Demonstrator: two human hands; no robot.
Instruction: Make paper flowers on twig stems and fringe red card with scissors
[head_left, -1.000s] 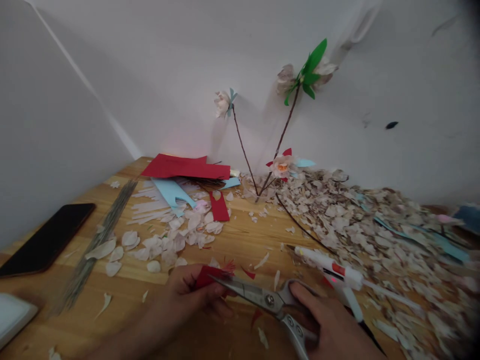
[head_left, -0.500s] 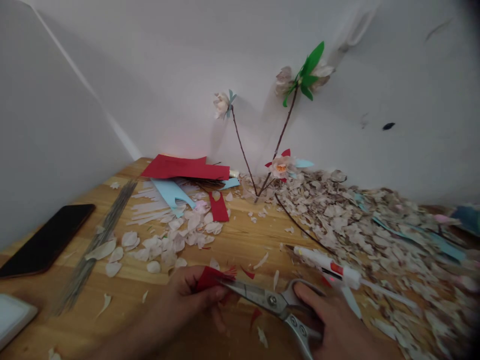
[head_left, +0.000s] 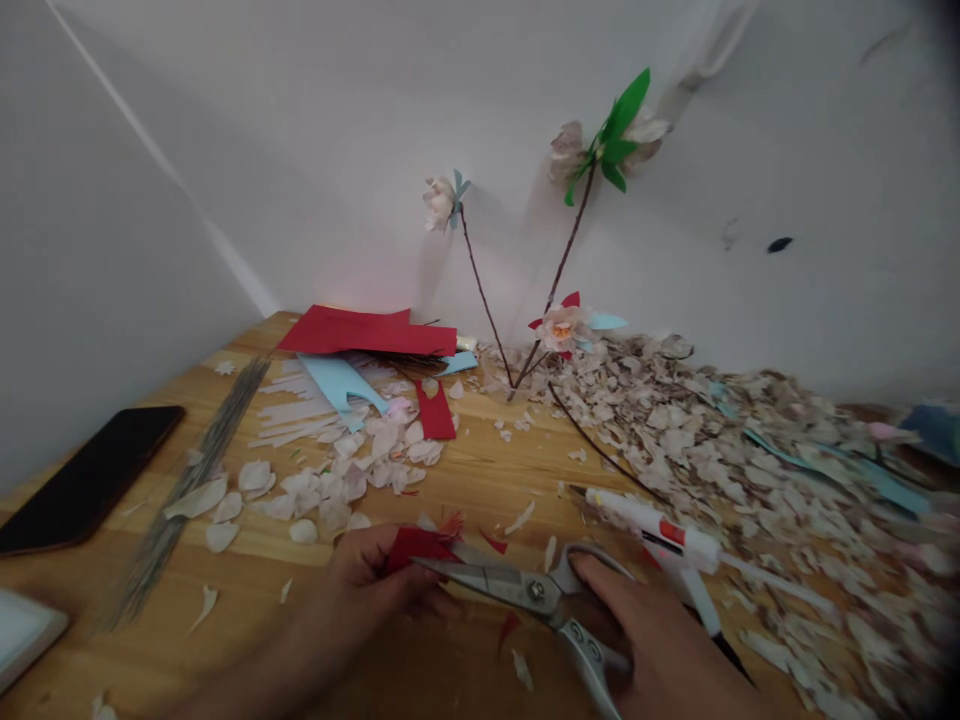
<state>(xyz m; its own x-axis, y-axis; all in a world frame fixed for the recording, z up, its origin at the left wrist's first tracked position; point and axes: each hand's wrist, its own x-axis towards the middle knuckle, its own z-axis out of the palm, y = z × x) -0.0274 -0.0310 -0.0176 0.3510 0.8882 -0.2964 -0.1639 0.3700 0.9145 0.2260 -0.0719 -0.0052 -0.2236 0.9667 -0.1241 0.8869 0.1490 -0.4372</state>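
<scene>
At the near edge of the table [head_left: 480, 470], the left hand [head_left: 375, 585] pinched a red paper piece [head_left: 416, 545] in closed fingers while the right hand [head_left: 664, 650] gripped the scissors [head_left: 517, 590], blades at its fringed edge; short snips clear of the fingertips seemed advisable.

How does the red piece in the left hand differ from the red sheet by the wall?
The red piece is small and pinched in the left hand; the red sheet is far larger and lies flat. The piece's edge is fringed, the sheet's straight. Both are red paper.
</scene>
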